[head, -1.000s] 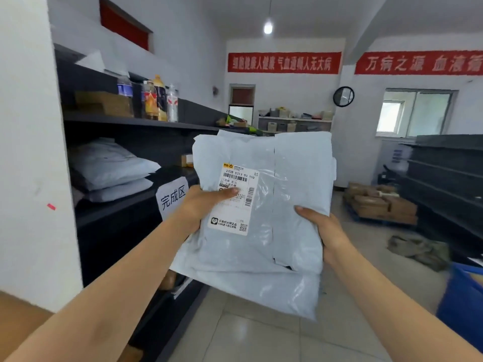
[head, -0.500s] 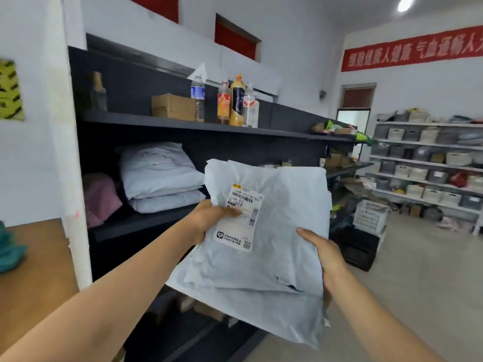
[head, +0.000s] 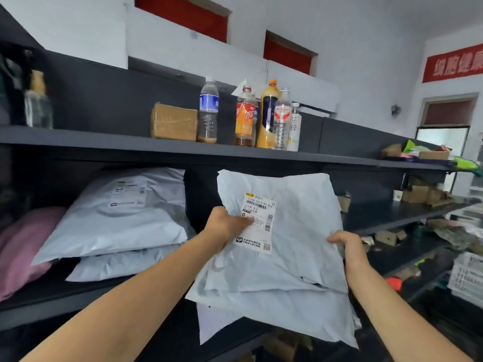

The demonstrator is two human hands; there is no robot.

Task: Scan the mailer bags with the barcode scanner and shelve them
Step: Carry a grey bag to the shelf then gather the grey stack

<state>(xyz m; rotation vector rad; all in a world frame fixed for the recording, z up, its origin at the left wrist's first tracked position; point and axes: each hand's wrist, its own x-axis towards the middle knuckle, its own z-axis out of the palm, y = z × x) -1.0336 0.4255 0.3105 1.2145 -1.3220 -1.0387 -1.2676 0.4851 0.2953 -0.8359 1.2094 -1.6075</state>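
Note:
I hold a stack of pale grey mailer bags (head: 295, 246) in front of a dark shelf unit. The top bag carries a white shipping label (head: 257, 223) with barcodes. My left hand (head: 224, 227) grips the stack's left edge, its thumb lying on the label. My right hand (head: 346, 242) grips the right edge, fingers curled over it. Two more grey mailer bags (head: 117, 218) lie stacked on the middle shelf (head: 86, 291) to the left, beside a pink bag (head: 23, 246). No barcode scanner is in view.
The upper shelf (head: 130, 141) carries a cardboard box (head: 173, 121) and several drink bottles (head: 266, 118). Small boxes and clutter sit on the shelves at the right. A white crate (head: 467, 278) stands at the lower right. A doorway (head: 444, 137) is at the far right.
My view has swung left and closer to the shelf unit. Both hands keep the same hold on the mailer stack, which now sits just in front of the middle shelf.

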